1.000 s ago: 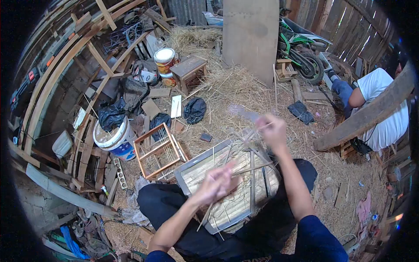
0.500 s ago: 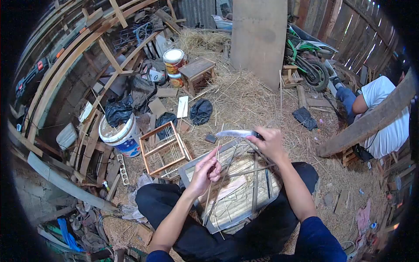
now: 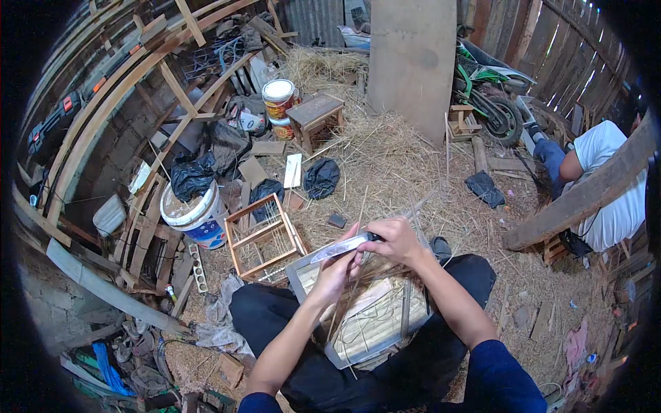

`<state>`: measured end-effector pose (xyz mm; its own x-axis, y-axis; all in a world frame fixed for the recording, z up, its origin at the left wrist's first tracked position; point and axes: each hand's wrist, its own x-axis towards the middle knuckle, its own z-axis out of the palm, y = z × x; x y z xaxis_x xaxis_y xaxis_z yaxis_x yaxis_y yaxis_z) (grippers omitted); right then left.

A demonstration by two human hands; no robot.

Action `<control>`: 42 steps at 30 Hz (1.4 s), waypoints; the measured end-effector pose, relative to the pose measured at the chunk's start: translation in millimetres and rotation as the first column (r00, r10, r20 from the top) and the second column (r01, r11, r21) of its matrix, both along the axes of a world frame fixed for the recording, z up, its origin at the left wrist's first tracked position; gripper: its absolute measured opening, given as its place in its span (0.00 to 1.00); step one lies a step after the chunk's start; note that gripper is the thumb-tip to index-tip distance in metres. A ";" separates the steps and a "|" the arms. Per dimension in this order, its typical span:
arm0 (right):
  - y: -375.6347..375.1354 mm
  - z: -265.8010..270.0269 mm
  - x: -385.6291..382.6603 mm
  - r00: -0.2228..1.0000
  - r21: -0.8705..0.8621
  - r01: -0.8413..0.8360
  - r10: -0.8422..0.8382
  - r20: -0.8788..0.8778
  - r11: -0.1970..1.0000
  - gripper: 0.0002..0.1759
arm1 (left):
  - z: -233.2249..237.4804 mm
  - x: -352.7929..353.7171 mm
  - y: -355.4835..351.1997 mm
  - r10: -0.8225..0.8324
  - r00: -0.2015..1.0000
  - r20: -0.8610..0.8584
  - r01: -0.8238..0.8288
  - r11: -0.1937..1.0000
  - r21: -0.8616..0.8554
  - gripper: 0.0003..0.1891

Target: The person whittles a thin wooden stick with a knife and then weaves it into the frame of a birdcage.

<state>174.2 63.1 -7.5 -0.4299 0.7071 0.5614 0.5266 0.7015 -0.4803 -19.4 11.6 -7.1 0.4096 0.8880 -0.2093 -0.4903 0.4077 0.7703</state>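
My right hand (image 3: 398,241) grips a knife by its dark handle, with the blade (image 3: 337,248) pointing left across my left hand. In my left hand (image 3: 335,275), the fingers are closed on a thin wooden strip (image 3: 363,204) that stands up past the fingertips. The two hands meet, the knife lying at the strip. Below them, across my lap, lies a grey-rimmed board (image 3: 295,281) with a pale ribbed surface. Several more thin strips (image 3: 335,323) and a flat dark bar (image 3: 404,310) rest on it.
A small wooden frame (image 3: 234,249) and a white bucket (image 3: 206,219) stand at left. Farther off are a wooden stool (image 3: 315,110), stacked paint pails (image 3: 278,96) and a green motorbike (image 3: 482,89). At right, a person in a white shirt (image 3: 609,206) sits behind a slanting beam (image 3: 578,186).
My right hand has come down and left, bringing the knife from above the board to the strip at my left hand. My left hand has shifted slightly right.
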 end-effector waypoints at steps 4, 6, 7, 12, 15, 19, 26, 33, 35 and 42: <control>3.3 3.7 10.1 0.998 0.030 -0.007 0.009 -0.061 1.000 0.26 | -5.0 18.6 -3.0 0.028 0.998 0.061 -0.025 0.998 -0.058 0.30; 6.8 0.4 17.9 0.999 0.075 0.004 -0.001 -0.044 0.997 0.26 | 0.7 19.5 -6.0 0.026 0.999 -0.031 -0.027 0.999 -0.031 0.32; 7.6 -0.5 23.2 0.997 0.040 0.068 -0.066 -0.050 0.997 0.25 | 7.3 20.5 -7.8 0.023 1.000 0.011 -0.022 0.997 -0.072 0.31; 34.1 3.5 82.7 0.764 -0.266 0.583 -0.629 -0.142 0.768 0.28 | -10.4 30.9 -24.0 -0.203 0.947 -0.248 0.250 0.953 0.174 0.28; 35.1 16.1 101.5 0.687 -0.212 0.666 -0.699 -0.198 0.715 0.31 | 2.9 36.2 -21.5 -0.174 0.981 -0.090 0.175 0.984 0.011 0.27; 13.7 10.6 92.1 0.813 -0.112 0.574 -0.581 -0.039 0.811 0.27 | 3.5 16.8 7.1 -0.001 1.000 0.011 0.002 0.997 -0.072 0.25; -6.8 0.9 47.3 0.959 0.020 0.277 -0.278 0.050 0.961 0.25 | -3.1 5.0 13.7 0.037 0.995 -0.096 -0.038 0.999 -0.011 0.22; -14.6 4.9 11.8 0.998 -0.032 0.056 -0.056 -0.011 0.998 0.23 | -5.8 9.6 0.5 0.009 0.977 -0.215 -0.015 1.000 -0.027 0.24; -14.2 7.4 6.2 0.998 -0.027 0.032 -0.033 -0.057 0.999 0.25 | -13.9 5.1 -2.1 -0.054 0.981 -0.189 0.048 0.998 -0.032 0.28; 1.9 13.7 16.5 0.998 0.051 0.053 -0.050 -0.042 0.997 0.24 | 3.7 8.8 -5.7 0.058 0.981 -0.184 -0.062 0.998 -0.018 0.24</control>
<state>190.7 64.9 6.2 -0.3695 0.6969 0.6146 0.5432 0.6987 -0.4656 -10.5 5.9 -3.5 0.3089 0.9037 -0.2966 -0.3660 0.4008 0.8399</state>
